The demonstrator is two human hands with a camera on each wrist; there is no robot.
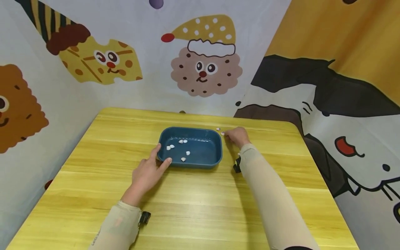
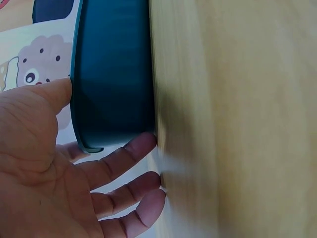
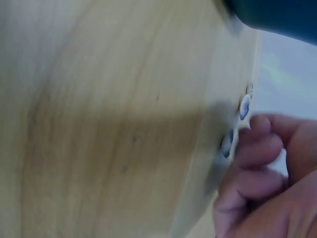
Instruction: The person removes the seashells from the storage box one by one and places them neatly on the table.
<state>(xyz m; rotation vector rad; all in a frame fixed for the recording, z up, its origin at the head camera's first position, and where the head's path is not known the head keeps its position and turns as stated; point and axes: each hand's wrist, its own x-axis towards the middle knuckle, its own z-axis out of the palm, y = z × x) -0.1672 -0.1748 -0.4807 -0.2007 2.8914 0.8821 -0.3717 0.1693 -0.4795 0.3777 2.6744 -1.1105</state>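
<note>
A dark blue-green rectangular tray (image 1: 203, 166) stands on the table with several small white seashells (image 1: 188, 153) lying apart inside. My left hand (image 1: 147, 173) is at its near left corner, the thumb touching the rim and the other fingers loosely spread along the side, as the left wrist view shows. Beyond the tray's right end, my right hand (image 1: 239, 137) is low over the table, fingers bent. Two pale purplish seashells (image 1: 223, 133) lie just left of it. The right wrist view shows another seashell (image 3: 227, 144) close by the fingertips; whether they pinch it is unclear.
The yellow wood-grain table (image 1: 193, 208) ends at a cartoon-printed fabric wall (image 1: 125, 93) behind. A dark wrist device (image 1: 144, 218) sits by the left sleeve and another (image 1: 237, 165) by the right.
</note>
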